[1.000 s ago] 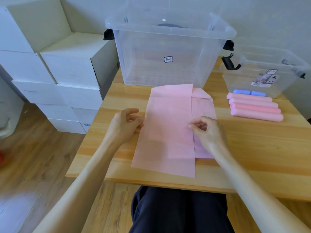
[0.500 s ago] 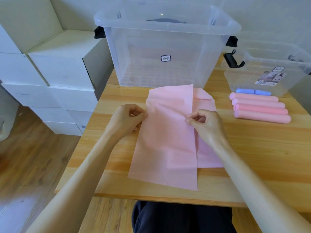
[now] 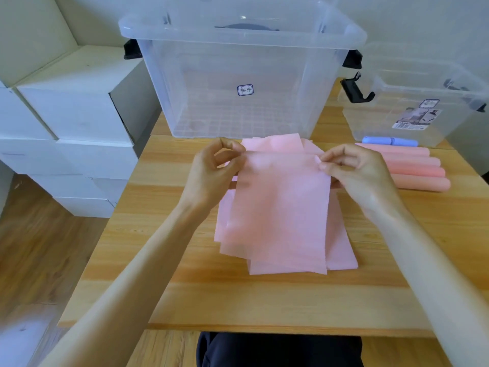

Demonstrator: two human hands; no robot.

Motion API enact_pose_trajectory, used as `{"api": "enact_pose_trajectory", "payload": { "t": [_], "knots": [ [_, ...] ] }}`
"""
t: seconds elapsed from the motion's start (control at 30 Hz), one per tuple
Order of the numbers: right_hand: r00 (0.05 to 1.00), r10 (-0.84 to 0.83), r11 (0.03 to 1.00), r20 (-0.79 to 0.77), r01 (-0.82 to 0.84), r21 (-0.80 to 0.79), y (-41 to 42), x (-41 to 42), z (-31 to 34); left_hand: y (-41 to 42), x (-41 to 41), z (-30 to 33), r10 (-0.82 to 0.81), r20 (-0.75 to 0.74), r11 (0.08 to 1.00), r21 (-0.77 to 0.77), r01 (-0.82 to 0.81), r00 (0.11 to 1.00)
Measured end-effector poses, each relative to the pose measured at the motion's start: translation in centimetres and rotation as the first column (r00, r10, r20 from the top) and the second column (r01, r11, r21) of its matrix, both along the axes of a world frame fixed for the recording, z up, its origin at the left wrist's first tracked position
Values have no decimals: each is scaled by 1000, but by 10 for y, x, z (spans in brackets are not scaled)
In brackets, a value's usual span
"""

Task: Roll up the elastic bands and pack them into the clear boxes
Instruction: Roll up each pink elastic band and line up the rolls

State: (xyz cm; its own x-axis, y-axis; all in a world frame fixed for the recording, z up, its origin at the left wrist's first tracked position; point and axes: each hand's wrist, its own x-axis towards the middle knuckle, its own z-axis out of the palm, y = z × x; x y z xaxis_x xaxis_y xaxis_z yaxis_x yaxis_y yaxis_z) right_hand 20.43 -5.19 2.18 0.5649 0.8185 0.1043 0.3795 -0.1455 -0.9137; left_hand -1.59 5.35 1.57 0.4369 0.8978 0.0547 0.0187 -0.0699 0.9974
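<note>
The left hand [image 3: 211, 170] pinches the far left corner of the top pink band [image 3: 277, 207], lifted off the desk [image 3: 158, 260]; the right hand [image 3: 354, 173] pinches the opposite corner, probably squaring the edge to begin rolling. Finished rolls [image 3: 412, 170] wait beside the small clear box [image 3: 397, 120].

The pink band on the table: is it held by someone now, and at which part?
Yes. The left hand and right hand each pinch the top pink band at a corner of its far edge, one grip per side.
</note>
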Motion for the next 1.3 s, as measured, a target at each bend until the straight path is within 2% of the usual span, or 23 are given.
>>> {"api": "enact_pose_trajectory", "payload": {
  "t": [0.17,0.33,0.5,0.6,0.77,0.83,0.93,1.1,1.3],
  "knots": [
    [1000,14,999,26,-13,-44,26,9,-8,22,15,-14,38,-205,993,115,-15,978],
    [996,56,995,67,-50,-84,41,12,-21,26,17,-25,53,-360,992,128,-7,932],
    [955,127,982,268,-84,-167,49,14,-28,32,14,-18,9,-484,983,167,82,875],
    [896,164,967,413,-63,-248,51,15,-27,32,10,-15,-27,-517,979,157,126,855],
    [867,106,977,486,2,-215,32,8,-20,23,2,-19,11,-522,971,210,116,853],
    [884,106,981,456,-16,-196,18,6,-17,18,-4,-19,5,-500,975,195,107,866],
    [933,183,978,309,-140,-156,-11,-1,-15,3,-16,-17,-9,-458,975,192,109,889],
    [916,346,935,202,-318,-157,-64,-24,-22,-36,-40,-17,-44,-404,966,216,142,914],
    [925,302,951,230,-276,-138,-94,-31,-39,-74,-58,-29,-44,-488,934,289,209,871]
  ]
}}
